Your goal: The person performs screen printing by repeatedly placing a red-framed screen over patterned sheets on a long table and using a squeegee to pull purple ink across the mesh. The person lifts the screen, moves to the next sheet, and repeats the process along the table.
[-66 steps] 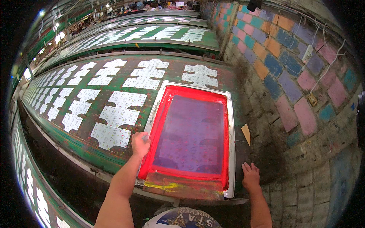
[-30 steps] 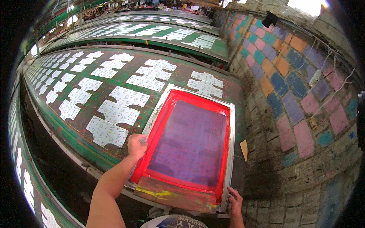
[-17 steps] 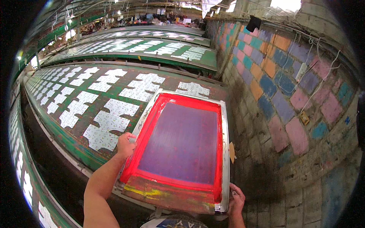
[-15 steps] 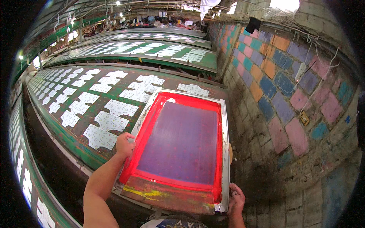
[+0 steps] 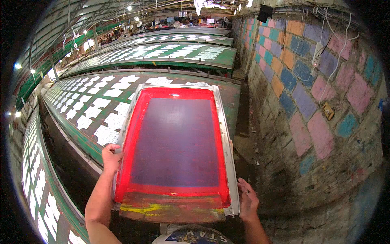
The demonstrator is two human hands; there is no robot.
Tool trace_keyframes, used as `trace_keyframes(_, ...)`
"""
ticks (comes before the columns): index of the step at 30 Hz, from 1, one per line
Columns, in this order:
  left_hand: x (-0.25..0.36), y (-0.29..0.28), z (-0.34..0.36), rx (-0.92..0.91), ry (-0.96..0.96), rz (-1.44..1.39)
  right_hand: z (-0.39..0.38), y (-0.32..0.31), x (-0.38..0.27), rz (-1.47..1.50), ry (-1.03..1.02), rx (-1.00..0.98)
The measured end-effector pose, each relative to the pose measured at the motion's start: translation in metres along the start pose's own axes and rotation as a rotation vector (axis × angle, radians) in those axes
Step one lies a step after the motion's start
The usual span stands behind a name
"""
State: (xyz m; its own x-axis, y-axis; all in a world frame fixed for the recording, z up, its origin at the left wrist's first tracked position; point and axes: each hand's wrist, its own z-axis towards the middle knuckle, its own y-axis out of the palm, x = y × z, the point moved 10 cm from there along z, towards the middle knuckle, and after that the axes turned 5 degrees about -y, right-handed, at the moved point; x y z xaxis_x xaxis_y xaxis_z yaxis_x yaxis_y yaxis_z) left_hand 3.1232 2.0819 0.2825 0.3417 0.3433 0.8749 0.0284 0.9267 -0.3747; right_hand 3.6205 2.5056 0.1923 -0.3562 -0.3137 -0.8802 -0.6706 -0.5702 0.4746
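A screen printing frame point(image 5: 172, 142), with red ink round a dark purple mesh and pale side rails, is raised in front of me over the near table. My left hand point(image 5: 111, 156) is closed on its left side. My right hand point(image 5: 248, 197) holds the right rail low down, fingers curled at the edge. A stained board with a yellow smear point(image 5: 148, 208) forms the frame's near end. White cut fabric pieces point(image 5: 109, 130) with small prints lie in rows on the green table beyond, partly hidden by the frame.
Another long table point(image 5: 34, 150) runs along the left, with further tables point(image 5: 219, 63) behind. A painted block wall point(image 5: 302, 97) stands at the right, carrying cables and a power strip point(image 5: 317, 55). A narrow floor strip point(image 5: 248, 138) runs beside it.
The frame was lying on the fabric pieces and has been lifted toward me, covering more of them. My right hand has moved from the table onto the frame. The view has tilted up.
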Motion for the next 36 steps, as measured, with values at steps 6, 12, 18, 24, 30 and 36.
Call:
trace_keyframes(6,-0.018,-0.024,-0.012,0.05,-0.043,-0.023,0.023,0.012,0.003,0.005,0.033,-0.073)
trace_keyframes(12,-0.052,-0.032,-0.039,0.117,-0.148,-0.105,0.054,0.008,0.008,-0.009,0.07,-0.132)
trace_keyframes(18,-0.04,-0.046,-0.073,0.203,-0.223,-0.037,0.101,-0.002,0.01,-0.021,0.108,-0.271)
trace_keyframes(24,-0.013,-0.086,-0.174,0.391,-0.25,0.026,0.146,-0.007,0.024,0.098,0.324,-0.448)
trace_keyframes(30,0.047,-0.136,-0.332,0.623,-0.214,0.18,0.147,0.005,0.024,0.121,0.502,-0.666)
trace_keyframes(36,0.14,-0.181,-0.536,0.928,-0.275,0.279,0.103,0.063,0.036,0.223,0.736,-0.964)
